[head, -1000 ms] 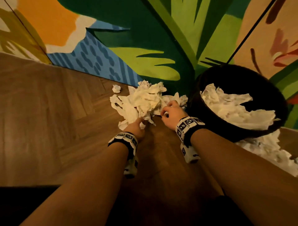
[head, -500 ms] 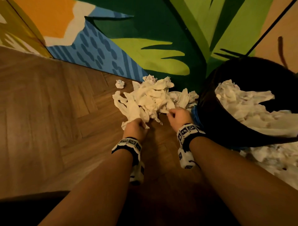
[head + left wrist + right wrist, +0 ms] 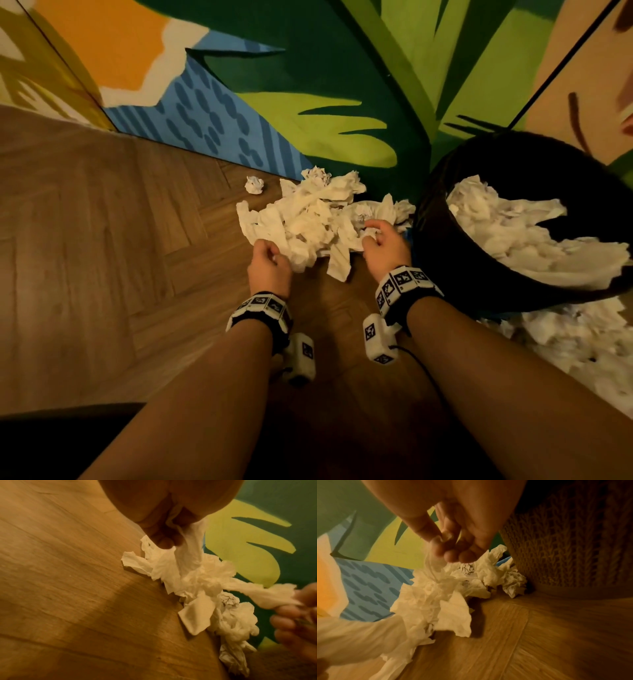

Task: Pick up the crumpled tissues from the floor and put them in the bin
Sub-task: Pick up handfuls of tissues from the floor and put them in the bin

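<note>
Gripping tissue pile [image 3: 308, 219] edges, both hands curled, left hand [image 3: 269, 265], right hand [image 3: 385, 241]

The bin [image 3: 445, 240] runs off the right edge of the head view, and tissue inside hides its bottom. In the right wrist view only part of its woven wall [image 3: 565, 547] shows, cut by the top and right edges. The tissue heap to the right of the bin [image 3: 565, 342] is cut by the same edge, and the bin covers its far part. The left hand [image 3: 269, 267] shows only its back from the head, fingertips buried in the tissue pile [image 3: 308, 219]. In the left wrist view the right hand [image 3: 295, 615] is blurred and cut off at the right edge. The small far ball [image 3: 254, 185] is too small to tell its folds.
</note>
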